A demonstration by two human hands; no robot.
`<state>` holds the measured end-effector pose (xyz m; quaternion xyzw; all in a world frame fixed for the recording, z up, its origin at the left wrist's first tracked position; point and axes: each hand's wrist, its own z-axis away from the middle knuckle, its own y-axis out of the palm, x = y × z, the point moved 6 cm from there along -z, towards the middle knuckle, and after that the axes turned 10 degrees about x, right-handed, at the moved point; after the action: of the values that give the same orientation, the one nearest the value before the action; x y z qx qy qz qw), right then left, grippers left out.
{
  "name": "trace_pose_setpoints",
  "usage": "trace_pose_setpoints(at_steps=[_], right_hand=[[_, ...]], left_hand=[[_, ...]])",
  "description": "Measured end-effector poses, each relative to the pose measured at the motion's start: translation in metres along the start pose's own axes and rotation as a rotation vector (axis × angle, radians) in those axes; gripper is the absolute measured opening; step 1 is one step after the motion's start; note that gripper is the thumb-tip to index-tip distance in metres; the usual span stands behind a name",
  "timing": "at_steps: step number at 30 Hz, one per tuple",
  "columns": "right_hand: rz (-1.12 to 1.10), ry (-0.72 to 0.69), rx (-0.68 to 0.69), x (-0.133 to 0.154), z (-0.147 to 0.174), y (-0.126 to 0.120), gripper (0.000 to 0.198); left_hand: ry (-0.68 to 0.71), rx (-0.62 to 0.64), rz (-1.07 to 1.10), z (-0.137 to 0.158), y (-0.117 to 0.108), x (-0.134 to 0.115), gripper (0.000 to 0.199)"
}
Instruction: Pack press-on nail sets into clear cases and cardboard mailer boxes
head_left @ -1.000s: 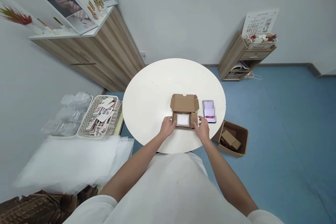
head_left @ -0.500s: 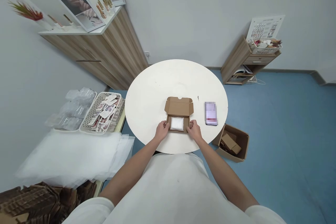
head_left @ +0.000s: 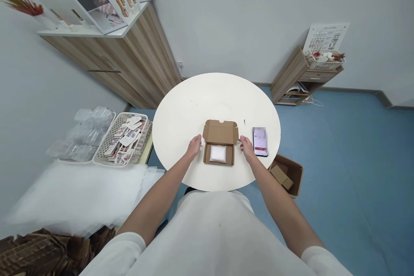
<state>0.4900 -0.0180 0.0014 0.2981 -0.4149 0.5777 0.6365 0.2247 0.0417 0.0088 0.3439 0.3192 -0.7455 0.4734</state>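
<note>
Box (head_left: 221, 133) open on bench (head_left: 177, 116), white packet (head_left: 217, 154) inside, left hand (head_left: 194, 146) and right hand (head_left: 246, 147) just beside it, each grip released.

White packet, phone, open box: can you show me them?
White packet (head_left: 218, 154), head view: middle of its top.
Phone (head_left: 260, 142), head view: its screen.
Open box (head_left: 221, 132), head view: inside of its raised lid.

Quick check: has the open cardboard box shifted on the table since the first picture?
Yes. Judged against the rim of the round table, the cardboard box has moved to the left, away from the phone.
</note>
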Motion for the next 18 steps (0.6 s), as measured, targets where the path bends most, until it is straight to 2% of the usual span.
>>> trace_pose_setpoints(at_steps=[3, 6, 12, 18], right_hand=[[-0.191, 0.115, 0.104, 0.009, -0.016, 0.005, 0.059], [-0.225, 0.141, 0.199, 0.02, -0.022, 0.012, 0.064], [-0.241, 0.015, 0.404, 0.038, -0.011, 0.026, 0.07], [-0.259, -0.07, 0.415, 0.026, 0.005, 0.027, 0.067]], left_hand=[[-0.029, 0.087, 0.091, -0.014, 0.002, -0.013, 0.062], [-0.03, 0.131, 0.106, -0.018, 0.006, -0.022, 0.066], [0.045, 0.208, 0.211, -0.01, 0.01, -0.03, 0.072], [0.062, 0.326, 0.239, 0.008, 0.012, -0.026, 0.073]])
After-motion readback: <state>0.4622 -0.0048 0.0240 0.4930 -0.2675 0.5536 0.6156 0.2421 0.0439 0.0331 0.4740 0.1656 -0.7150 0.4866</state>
